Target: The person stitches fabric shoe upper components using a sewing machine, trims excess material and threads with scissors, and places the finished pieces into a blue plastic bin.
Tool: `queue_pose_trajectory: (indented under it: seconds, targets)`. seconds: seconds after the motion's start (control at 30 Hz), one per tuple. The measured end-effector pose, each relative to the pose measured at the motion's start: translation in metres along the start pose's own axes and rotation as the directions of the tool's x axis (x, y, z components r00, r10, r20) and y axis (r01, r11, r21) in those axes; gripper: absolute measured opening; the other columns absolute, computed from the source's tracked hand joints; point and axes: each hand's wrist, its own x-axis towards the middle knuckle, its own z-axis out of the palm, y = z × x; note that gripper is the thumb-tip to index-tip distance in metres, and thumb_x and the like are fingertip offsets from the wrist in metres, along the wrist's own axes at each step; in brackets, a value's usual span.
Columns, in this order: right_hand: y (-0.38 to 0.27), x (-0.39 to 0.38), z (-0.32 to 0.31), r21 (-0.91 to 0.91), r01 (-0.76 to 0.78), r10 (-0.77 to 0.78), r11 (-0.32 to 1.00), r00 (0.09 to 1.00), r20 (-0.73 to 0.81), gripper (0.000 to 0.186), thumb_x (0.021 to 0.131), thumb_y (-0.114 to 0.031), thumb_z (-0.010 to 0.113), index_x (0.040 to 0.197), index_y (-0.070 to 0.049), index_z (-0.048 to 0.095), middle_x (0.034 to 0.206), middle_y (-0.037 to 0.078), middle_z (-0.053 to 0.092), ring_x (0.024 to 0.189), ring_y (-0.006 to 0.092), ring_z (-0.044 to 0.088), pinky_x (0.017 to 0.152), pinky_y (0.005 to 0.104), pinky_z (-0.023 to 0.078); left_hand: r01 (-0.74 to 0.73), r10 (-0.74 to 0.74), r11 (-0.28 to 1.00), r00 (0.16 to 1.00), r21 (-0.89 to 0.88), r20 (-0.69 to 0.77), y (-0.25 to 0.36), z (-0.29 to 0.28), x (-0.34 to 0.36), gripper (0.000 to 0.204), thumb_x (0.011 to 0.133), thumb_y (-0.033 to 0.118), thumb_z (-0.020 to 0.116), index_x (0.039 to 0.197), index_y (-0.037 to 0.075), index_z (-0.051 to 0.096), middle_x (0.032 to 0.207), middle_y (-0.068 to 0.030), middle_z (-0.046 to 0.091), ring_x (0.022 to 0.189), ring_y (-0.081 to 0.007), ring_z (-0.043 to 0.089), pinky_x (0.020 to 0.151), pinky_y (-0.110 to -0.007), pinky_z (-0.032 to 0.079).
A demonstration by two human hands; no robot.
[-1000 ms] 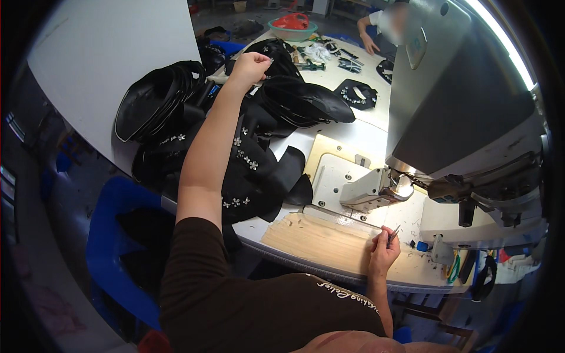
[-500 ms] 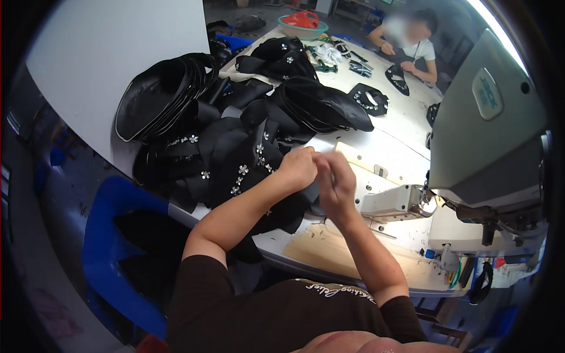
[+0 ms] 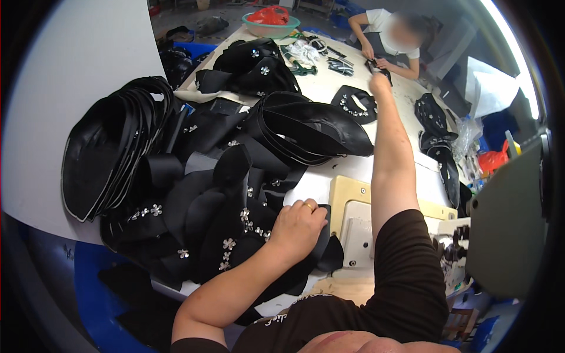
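My left hand (image 3: 299,228), a ring on one finger, lies with curled fingers on a black piece (image 3: 332,253) at the right edge of a heap of black shoe uppers (image 3: 188,217) with silvery flower trim. My right hand (image 3: 381,83) is stretched far across the table. Its fingertips meet a small black piece (image 3: 373,65) between the hands of a person opposite; whether they grip it is too small to tell. That person's hand (image 3: 385,63) touches the same piece.
A sewing machine head (image 3: 509,217) stands at the right over its cream bed (image 3: 347,197). Stacked black uppers (image 3: 106,153) lean at the left. Beyond are a trimmed upper (image 3: 355,105), green-handled tools (image 3: 303,69) and a green basin (image 3: 259,28) with a red bag.
My hands were together near the machine and have parted. The right reached far forward to the person opposite; the left came down onto the heap's edge. The view has shifted.
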Motion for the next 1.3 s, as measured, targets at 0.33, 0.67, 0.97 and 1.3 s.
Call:
queue_pose_trajectory:
  seconds: [0.33,0.67,0.97,1.3]
  targets:
    - [0.084,-0.038,0.068,0.825,-0.551,0.265,0.127,0.820,0.507,0.028,0.093,-0.003,0.047,0.118,0.008,0.040,0.107,0.024,0.048,0.072,0.0409,0.066,0.054,0.0440,0.061,0.004,-0.005,0.991,1.000,-0.135,-0.006,0.000,-0.009,-0.001,0.021,0.078,0.013,0.069,0.097,0.006,0.065,0.098,-0.0057,0.061,0.086,-0.0238,0.060,0.071,-0.035,0.045]
    - [0.089,-0.031,0.078,0.767,-0.589,0.201,0.254,0.808,0.554,0.018,0.091,-0.005,0.052,0.107,0.003,0.047,0.087,0.017,0.053,0.069,0.0321,0.066,0.044,0.0306,0.051,-0.035,0.030,0.984,0.999,-0.177,-0.034,0.006,-0.012,0.000,0.023,0.076,0.012,0.070,0.098,0.006,0.065,0.101,-0.0065,0.061,0.092,-0.0238,0.060,0.075,-0.036,0.045]
    - [0.038,-0.035,0.038,0.924,-0.297,0.065,0.240,0.955,0.289,0.041,0.090,-0.003,0.048,0.129,-0.001,0.036,0.111,0.015,0.052,0.087,0.0253,0.066,0.055,0.0375,0.055,-0.140,0.124,0.979,0.986,-0.151,-0.109,0.003,-0.011,-0.004,0.025,0.075,0.011,0.070,0.100,0.007,0.063,0.099,-0.0052,0.061,0.096,-0.0225,0.059,0.082,-0.037,0.042]
    - [-0.074,-0.142,-0.130,0.814,0.309,-0.092,0.492,0.948,-0.304,0.046,0.091,-0.007,0.048,0.134,0.005,0.039,0.129,0.018,0.050,0.079,0.0159,0.067,0.048,0.0234,0.048,-0.247,0.031,0.857,0.901,-0.452,-0.433,0.019,-0.022,0.002,0.048,0.082,0.012,0.069,0.124,0.004,0.048,0.114,-0.0139,0.055,0.092,-0.0270,0.060,0.080,-0.035,0.048]
